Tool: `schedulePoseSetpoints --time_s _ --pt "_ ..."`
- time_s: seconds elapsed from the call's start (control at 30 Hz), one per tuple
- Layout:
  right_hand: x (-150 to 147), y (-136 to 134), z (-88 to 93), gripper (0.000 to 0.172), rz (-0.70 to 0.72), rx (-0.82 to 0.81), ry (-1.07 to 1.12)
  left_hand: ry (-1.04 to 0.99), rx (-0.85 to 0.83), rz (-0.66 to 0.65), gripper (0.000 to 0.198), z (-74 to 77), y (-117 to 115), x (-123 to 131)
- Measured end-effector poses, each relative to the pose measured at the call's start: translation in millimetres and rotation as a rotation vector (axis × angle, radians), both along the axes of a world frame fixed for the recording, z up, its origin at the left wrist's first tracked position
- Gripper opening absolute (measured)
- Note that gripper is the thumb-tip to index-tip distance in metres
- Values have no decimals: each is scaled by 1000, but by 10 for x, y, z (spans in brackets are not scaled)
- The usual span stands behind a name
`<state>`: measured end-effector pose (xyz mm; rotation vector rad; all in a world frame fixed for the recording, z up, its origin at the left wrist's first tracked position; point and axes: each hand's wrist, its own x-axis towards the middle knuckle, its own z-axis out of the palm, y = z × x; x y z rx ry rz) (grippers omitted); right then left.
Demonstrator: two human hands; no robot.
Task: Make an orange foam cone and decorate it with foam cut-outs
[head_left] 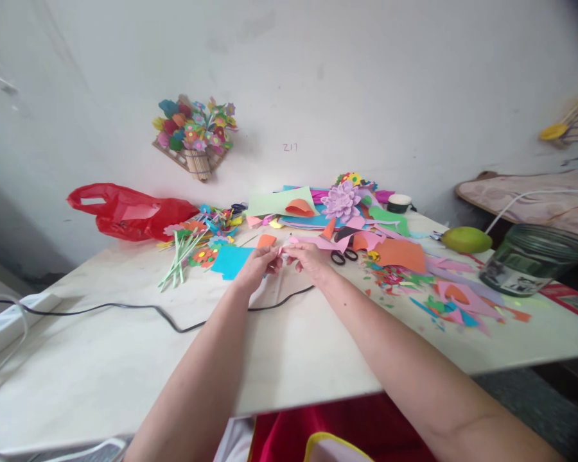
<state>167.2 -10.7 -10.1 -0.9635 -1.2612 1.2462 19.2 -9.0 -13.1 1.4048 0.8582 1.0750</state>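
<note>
Far to the left of the scissors [344,256], a red plastic bag [130,212] lies crumpled at the back of the pale table [101,359]. A black cable [173,321] snakes across the tabletop towards them. Closer in on the same side, a bundle of paper flowers [192,247] on green stems fans out beside a blue sheet [231,261]. High on the wall above that bundle hangs a paper-flower bouquet [195,138].

Just left of the scissors the person's two hands meet. The left hand [257,266] and the right hand [309,260] have their fingertips drawn together, both pinching a small pink paper piece [283,251] between them. Whether the piece clears the tabletop I cannot tell.

Behind the scissors sits a large purple paper flower [341,201] on a heap of coloured sheets. Just to their right lies an orange sheet [401,255], then a scatter of coloured scraps [443,305]. Further right again there is a yellow-green oval object [466,240] — I cannot make out what it is — and a glass jar [530,260] near the table's edge.
</note>
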Motion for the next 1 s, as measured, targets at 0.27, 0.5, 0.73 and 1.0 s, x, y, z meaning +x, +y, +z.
schedulePoseSetpoints --time_s 0.27,0.5,0.73,1.0 --pt "8 -3 -7 23 61 -2 12 -54 -58 -10 22 -26 32 -17" --pt "10 19 -31 24 79 -22 38 -46 -55 -9 22 -27 33 -15" --pt "1 22 -31 23 90 -52 51 -38 -52 -11 21 -31 40 -16" --pt "-12 4 -15 21 90 -76 47 -36 -54 -4 22 -48 54 -17"
